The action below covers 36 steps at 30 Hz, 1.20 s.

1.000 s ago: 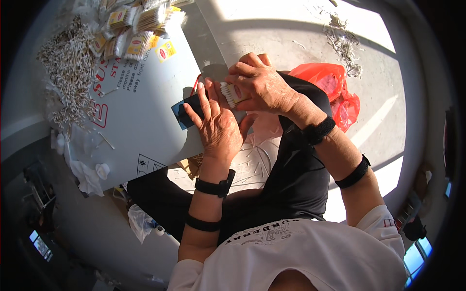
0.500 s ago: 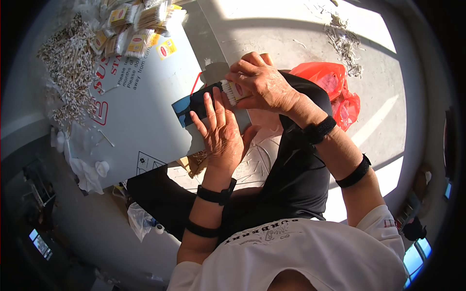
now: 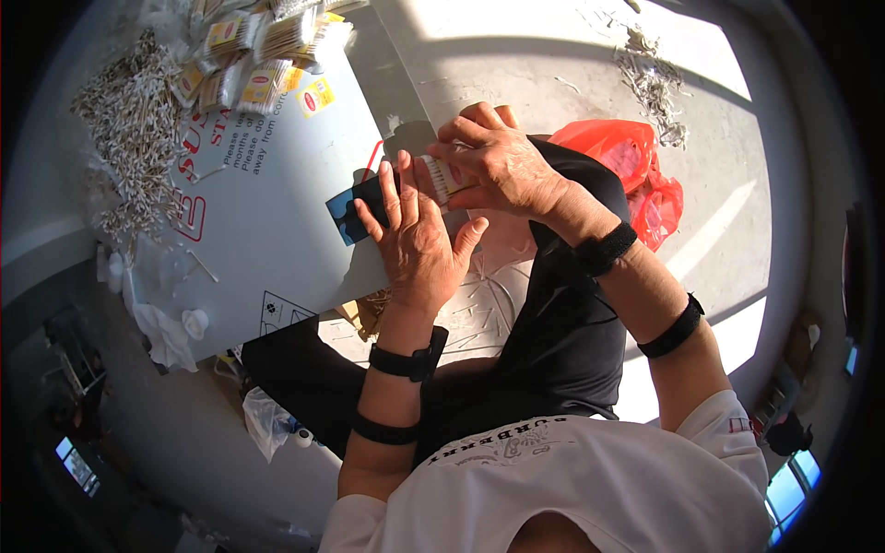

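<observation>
My right hand (image 3: 507,161) is closed on a small pack of cotton swabs (image 3: 441,180), its white tips facing left. Spread flat beside it, my left hand (image 3: 419,240) has its fingertips close to the swab tips; whether they touch is hard to tell. Under the left fingers lies a dark and blue flat piece (image 3: 346,217), partly hidden by the hand. Both hands are over the right edge of a grey printed board (image 3: 277,221). A yellow label card (image 3: 316,97) lies farther up the board.
At the far left are a heap of loose cotton swabs (image 3: 129,138) and several filled swab packs (image 3: 265,85). White crumpled scraps (image 3: 166,332) sit at the board's left corner. A red plastic bag (image 3: 618,152) rests on the floor right of my knee, with scattered scraps (image 3: 650,83) beyond.
My left hand has shifted slightly, its thumb lifting outward and its fingers moving up toward the swab tips. The right hand with the swab pack has barely moved.
</observation>
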Tool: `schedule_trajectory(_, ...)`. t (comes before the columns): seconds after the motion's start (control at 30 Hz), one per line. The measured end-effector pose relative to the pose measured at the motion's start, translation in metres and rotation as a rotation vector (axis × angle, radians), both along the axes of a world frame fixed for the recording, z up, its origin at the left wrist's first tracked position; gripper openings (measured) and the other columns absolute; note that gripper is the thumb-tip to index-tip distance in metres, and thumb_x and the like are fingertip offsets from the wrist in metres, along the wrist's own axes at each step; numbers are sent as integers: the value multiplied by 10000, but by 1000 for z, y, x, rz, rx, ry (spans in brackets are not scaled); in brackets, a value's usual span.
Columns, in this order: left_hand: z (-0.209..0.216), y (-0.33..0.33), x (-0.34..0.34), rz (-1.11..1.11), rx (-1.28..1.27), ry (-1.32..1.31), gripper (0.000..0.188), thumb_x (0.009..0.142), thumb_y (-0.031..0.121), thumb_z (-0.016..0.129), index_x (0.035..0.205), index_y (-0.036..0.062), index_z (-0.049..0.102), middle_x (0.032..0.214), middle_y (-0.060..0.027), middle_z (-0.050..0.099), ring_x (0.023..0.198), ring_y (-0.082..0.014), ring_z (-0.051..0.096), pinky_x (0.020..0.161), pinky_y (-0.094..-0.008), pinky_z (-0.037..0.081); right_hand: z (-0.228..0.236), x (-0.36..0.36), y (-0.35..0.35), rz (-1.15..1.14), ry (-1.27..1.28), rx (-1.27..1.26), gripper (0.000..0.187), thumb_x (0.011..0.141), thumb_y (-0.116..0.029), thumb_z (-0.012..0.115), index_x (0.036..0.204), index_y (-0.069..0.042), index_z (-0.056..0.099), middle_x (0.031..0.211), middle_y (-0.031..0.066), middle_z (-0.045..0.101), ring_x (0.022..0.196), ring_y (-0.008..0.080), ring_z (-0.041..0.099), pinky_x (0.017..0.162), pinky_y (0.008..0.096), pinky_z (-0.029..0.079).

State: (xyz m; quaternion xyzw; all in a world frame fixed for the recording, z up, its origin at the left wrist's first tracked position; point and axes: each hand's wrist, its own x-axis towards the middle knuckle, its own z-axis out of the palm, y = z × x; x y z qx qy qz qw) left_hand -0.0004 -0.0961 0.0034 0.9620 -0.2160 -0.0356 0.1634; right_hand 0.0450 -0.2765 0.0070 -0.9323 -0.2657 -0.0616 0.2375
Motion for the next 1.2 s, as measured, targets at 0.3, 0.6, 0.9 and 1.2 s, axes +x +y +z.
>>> schedule_trajectory(0.3, -1, -4, 0, 5, 97, -6, 939, 847, 583, 548, 1429, -99, 269, 1546, -190, 179, 1450, -351, 71, 1083, -650, -25, 0, 1, 2, -20, -4, -12, 576, 571, -357, 814, 1089, -150, 670, 1076, 7, 557, 1065, 230, 477, 891, 398, 373)
schedule_trajectory(0.6, -3, -4, 0, 42, 73, 17, 986, 854, 640, 493, 1454, -86, 203, 1551, -191, 162, 1450, -356, 49, 1084, -643, -18, 4, 0, 4, -1, 55, -6, 622, 574, -300, 809, 1149, -125, 646, 1114, 21, 552, 1082, 255, 471, 921, 400, 374)
schedule_trajectory(0.9, -3, -7, 0, 13, 117, -36, 1004, 829, 649, 528, 1468, -55, 202, 1549, -185, 163, 1447, -363, 58, 1077, -655, -18, 5, 1, 10, -1, 18, -41, 647, 579, -323, 792, 1173, -122, 631, 1136, 21, 549, 1096, 255, 465, 916, 402, 361)
schedule_trajectory(1.2, 7, -7, -2, 32, -157, -26, 938, 788, 395, 710, 1468, -12, 207, 1536, -202, 186, 1437, -360, 146, 1111, -606, 115, -8, -33, 2, -636, 71, 684, 708, 725, -288, 796, 1334, -77, 504, 1301, 101, 503, 1192, 240, 472, 1005, 383, 364)
